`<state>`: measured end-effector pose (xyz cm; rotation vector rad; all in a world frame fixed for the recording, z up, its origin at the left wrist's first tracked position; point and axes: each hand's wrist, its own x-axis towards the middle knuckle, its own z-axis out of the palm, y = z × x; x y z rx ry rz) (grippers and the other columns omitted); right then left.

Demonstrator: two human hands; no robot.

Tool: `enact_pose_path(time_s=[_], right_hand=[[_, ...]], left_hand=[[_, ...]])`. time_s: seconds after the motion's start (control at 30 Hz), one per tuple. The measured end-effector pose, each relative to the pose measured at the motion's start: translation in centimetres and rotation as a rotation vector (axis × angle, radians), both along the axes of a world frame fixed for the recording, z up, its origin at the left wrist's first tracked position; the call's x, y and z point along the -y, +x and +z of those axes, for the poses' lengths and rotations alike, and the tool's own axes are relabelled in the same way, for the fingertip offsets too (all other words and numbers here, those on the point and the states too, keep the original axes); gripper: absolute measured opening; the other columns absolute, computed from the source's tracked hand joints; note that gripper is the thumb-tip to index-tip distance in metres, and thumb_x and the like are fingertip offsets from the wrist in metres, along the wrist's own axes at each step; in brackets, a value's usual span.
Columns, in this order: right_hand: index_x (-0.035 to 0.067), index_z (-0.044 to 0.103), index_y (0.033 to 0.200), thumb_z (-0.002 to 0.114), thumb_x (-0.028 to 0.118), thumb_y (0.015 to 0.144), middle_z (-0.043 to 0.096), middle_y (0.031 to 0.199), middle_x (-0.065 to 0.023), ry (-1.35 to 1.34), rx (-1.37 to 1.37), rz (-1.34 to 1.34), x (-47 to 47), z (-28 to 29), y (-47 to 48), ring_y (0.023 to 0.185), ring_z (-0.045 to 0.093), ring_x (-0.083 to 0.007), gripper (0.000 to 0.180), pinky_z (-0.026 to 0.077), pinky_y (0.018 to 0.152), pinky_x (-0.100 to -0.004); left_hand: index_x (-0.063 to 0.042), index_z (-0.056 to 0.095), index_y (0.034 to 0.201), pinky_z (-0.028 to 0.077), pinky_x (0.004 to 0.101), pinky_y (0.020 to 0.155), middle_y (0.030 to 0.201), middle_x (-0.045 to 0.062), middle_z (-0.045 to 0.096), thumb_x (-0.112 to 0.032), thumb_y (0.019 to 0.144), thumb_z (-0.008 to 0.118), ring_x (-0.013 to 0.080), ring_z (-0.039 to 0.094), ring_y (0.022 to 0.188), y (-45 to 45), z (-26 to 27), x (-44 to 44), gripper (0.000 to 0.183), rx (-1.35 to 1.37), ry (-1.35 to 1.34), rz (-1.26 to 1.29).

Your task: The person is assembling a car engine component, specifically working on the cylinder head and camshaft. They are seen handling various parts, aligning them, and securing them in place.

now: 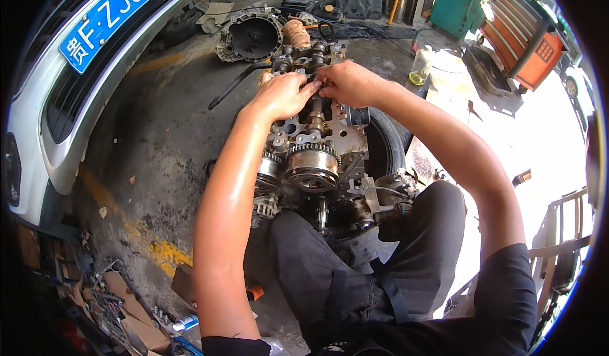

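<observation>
An engine's cylinder head (pixel 349 139) stands upright between my knees, its camshafts exposed. Over the far half of one camshaft (pixel 316 115), my left hand (pixel 280 95) and my right hand (pixel 352 84) meet with bent fingers. Their fingertips nearly touch each other. Whatever lies between or under the fingers is hidden by the hands. Nearer to me, a large toothed camshaft phaser (pixel 312 165) sits at the front end of that shaft. A second phaser (pixel 269 170) is partly covered by my left forearm.
A tire (pixel 392 142) lies right of the engine. Beyond it stand a bell housing (pixel 254 37), a bottle of yellow liquid (pixel 419 68) and an orange tool cabinet (pixel 523 27). A white car's bumper (pixel 71 165) borders the left. Cardboard and loose parts (pixel 138 325) litter the lower left floor.
</observation>
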<state>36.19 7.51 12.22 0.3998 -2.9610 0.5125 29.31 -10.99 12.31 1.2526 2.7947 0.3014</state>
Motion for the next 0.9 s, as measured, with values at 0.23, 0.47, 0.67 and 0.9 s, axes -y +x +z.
enact_pose_path(time_s=[0.23,0.47,0.67,0.9], right_hand=[[0.002,0.067,0.097,0.066,0.018,0.087,0.068,0.088,-0.0205,-0.103,-0.224,0.053,0.2,-1.3,0.0,0.09,0.066,-0.0401,0.018,0.052,0.081,-0.0474],[0.001,0.064,0.098,0.065,0.016,0.088,0.068,0.091,-0.0209,-0.177,-0.262,0.049,1.4,-1.4,0.1,0.094,0.065,-0.04,0.018,0.051,0.083,-0.0475],[0.0,0.065,0.098,0.065,0.014,0.086,0.066,0.099,-0.0196,-0.159,-0.24,0.125,1.2,-1.7,-0.3,0.096,0.064,-0.0396,0.018,0.051,0.086,-0.0461],[0.001,0.066,0.105,0.066,0.015,0.089,0.066,0.092,-0.0153,-0.226,-0.357,0.078,1.0,1.3,-0.9,0.093,0.064,-0.0348,0.022,0.052,0.082,-0.0424]], left_hand=[[-0.004,0.062,0.117,0.036,0.0453,0.101,0.12,0.02,0.064,-0.018,0.093,0.053,0.0348,0.058,0.115,-0.9,-1.4,1.3,0.029,-0.105,0.257,-0.177],[0.005,0.067,0.102,0.054,0.0356,0.08,0.094,0.017,0.072,-0.008,0.087,0.067,0.0231,0.069,0.086,-0.9,-0.4,2.1,0.02,0.253,0.374,-0.085],[0.007,0.067,0.101,0.054,0.0292,0.074,0.089,0.01,0.071,-0.009,0.093,0.068,0.0131,0.066,0.079,-1.8,-1.6,1.5,0.018,0.354,0.523,-0.008],[0.005,0.069,0.115,0.052,0.025,0.075,0.096,0.004,0.072,-0.014,0.096,0.066,0.0089,0.062,0.08,-1.6,-0.4,0.9,0.027,0.537,0.889,0.033]])
